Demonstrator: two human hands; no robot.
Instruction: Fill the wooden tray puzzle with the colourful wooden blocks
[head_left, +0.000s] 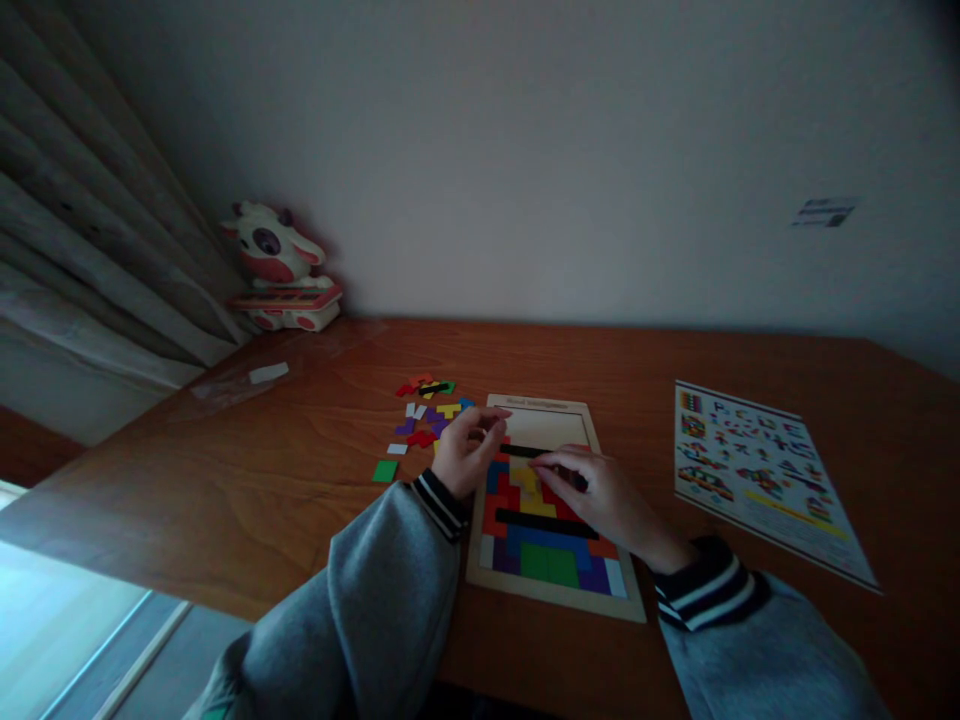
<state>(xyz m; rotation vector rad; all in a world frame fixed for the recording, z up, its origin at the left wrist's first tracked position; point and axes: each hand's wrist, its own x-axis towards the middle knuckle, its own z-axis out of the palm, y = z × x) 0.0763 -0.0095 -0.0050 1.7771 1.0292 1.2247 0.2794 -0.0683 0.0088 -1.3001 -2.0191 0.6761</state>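
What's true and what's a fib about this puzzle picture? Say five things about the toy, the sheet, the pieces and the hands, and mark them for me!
1. The cow toy sits at the right end of the desk. False: it sits at the left, by the curtain.
2. A loose green square lies left of the puzzle board. True.
3. The picture sheet is under the board. False: it lies to the board's right.
4. The left hand and right hand are both at the board. True.
5. Both cuffs are plain red. False: they are dark with pale stripes.
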